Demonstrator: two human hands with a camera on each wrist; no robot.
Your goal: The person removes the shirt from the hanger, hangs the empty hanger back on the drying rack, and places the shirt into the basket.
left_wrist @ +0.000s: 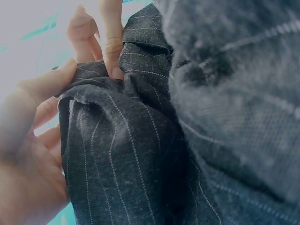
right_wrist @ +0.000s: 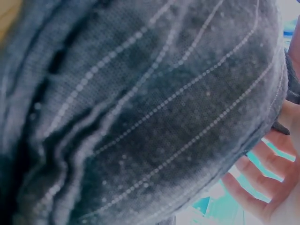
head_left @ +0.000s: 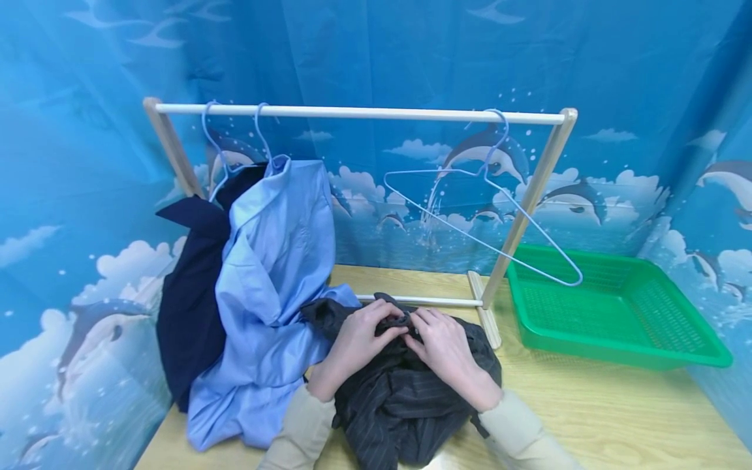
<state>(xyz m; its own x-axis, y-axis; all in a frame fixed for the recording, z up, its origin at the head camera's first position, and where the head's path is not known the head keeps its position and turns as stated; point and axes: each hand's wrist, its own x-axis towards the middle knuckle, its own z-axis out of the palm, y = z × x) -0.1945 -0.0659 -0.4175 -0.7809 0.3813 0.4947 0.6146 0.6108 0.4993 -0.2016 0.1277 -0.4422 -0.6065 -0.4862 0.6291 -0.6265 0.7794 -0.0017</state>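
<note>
Closest to us, the dark pinstriped garment (head_left: 405,391) is lying bunched on the wooden surface (head_left: 617,418), and both hands are working at its far edge: our left hand (head_left: 358,343) and right hand (head_left: 443,346) are each pinching a fold, grip clamped on cloth. We judge we are finding the collar; next calls for spreading it open. Wrist views are blurring into fabric, hiding most fingers. Beyond, a light blue shirt (head_left: 276,274) and navy garment (head_left: 190,294) are hanging on the rack (head_left: 358,113), beside an empty hanger (head_left: 487,215) and green basket (head_left: 617,313).

Bare tabletop (head_left: 587,418) rightward (green basket (head_left: 617,313) beyond)
</note>
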